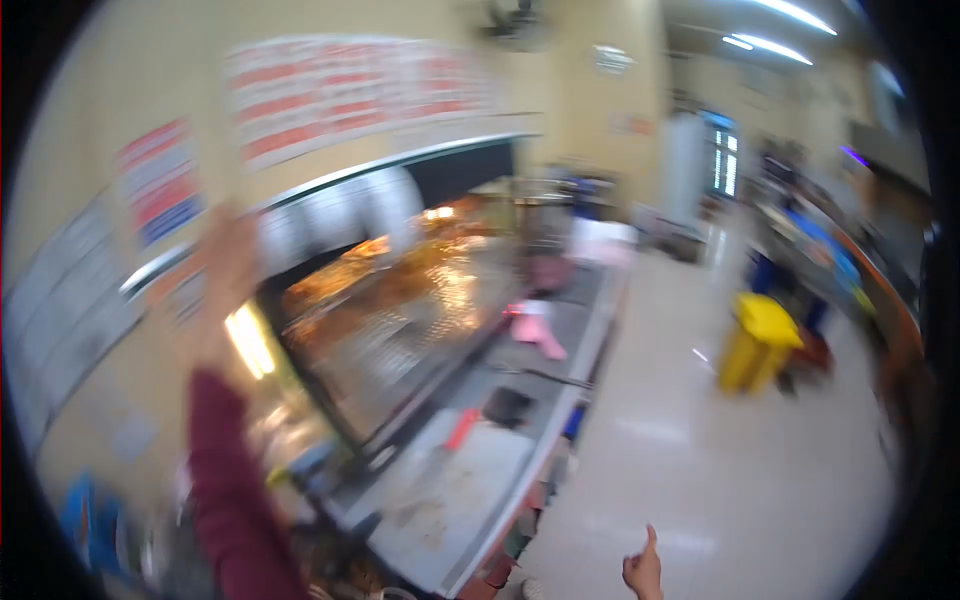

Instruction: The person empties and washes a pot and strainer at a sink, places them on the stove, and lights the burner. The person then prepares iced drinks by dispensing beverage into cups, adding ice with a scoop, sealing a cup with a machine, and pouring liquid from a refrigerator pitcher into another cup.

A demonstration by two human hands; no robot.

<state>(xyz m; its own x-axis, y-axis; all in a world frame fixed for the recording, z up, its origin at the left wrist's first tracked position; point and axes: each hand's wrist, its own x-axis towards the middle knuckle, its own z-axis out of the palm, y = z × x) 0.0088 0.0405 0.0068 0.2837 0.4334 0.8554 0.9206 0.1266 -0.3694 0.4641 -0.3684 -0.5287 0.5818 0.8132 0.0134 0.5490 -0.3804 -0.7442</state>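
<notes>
My left hand (228, 260), in a maroon sleeve (230, 480), is raised at the left end of a metal rail, smeared by motion. Its fingers are too blurred to tell whether they grip anything. Right beside it, several white sheets or slips (345, 212) hang from the rail above a lit, shiny metal-and-glass hatch (400, 320). Whether the hand touches them is unclear. Low in view, my right hand (643, 572) hangs over the floor with one finger stretched out and the others curled. I see nothing in it, and its wrist runs out of the frame.
On the counter below the hatch lie a white board (450, 490), a red-handled tool (461, 430), a black square item (508, 406) and a pink cloth (538, 332). A yellow bin (758, 342) stands on the pale tiled floor (640, 430). Another worktop (800, 235) runs along the right.
</notes>
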